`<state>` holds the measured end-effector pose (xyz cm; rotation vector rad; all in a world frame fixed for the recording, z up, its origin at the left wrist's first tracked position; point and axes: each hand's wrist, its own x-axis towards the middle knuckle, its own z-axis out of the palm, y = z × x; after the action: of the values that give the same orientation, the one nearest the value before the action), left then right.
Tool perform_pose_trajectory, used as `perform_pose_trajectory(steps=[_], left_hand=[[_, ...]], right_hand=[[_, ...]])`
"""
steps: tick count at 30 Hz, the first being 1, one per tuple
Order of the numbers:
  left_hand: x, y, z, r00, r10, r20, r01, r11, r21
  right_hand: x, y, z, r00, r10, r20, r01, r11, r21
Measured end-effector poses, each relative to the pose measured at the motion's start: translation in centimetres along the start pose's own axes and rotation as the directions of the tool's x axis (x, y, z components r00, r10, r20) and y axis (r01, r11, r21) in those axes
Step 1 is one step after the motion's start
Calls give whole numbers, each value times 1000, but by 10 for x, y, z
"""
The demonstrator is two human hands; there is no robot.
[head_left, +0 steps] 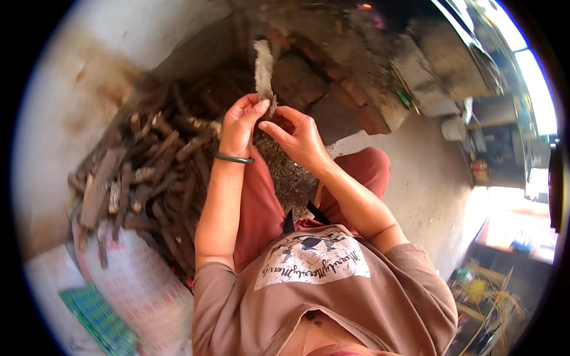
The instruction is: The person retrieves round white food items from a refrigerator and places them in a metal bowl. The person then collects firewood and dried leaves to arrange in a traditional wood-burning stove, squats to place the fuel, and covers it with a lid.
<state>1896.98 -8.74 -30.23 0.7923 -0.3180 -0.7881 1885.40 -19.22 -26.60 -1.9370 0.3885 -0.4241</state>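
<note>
My left hand is closed on a narrow strip of rough, pale bark or wood, thumb pressed against its lower part. The strip stands nearly upright, its ragged light end pointing away from me. My right hand is beside the strip's darker lower end, fingers bent and thumb reaching toward it. Whether those fingertips grip the strip or only touch it, I cannot tell. A dark bangle circles my left wrist. Beneath my hands, bits of debris cover the ground between my knees.
A heap of firewood lies to my left against the wall. Nearer on that side is a white sack with a green woven piece. Brick and stone slabs stand ahead, with a small glow beyond. Shelves are at right.
</note>
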Motion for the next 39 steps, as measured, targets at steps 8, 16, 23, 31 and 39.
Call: perform_pose_trajectory(steps=[8,16,23,31,39], left_hand=[[67,-38,60,996,40,75,-70,890,450],[86,-69,19,1000,15,-22,3,767,641],[111,-61,23,1000,24,-9,-9,649,760],[127,-54,20,997,49,-58,10,676,737],[112,-40,16,880,475,13,-266,471,841]], right_hand=[[37,56,-100,934,153,-322,-52,952,301],[176,118,-224,832,137,-538,-103,990,94],[386,228,-322,757,71,-649,-131,990,-45],[382,235,-269,662,-347,-665,-14,881,-473],[73,129,-144,913,-387,-131,246,776,-581]])
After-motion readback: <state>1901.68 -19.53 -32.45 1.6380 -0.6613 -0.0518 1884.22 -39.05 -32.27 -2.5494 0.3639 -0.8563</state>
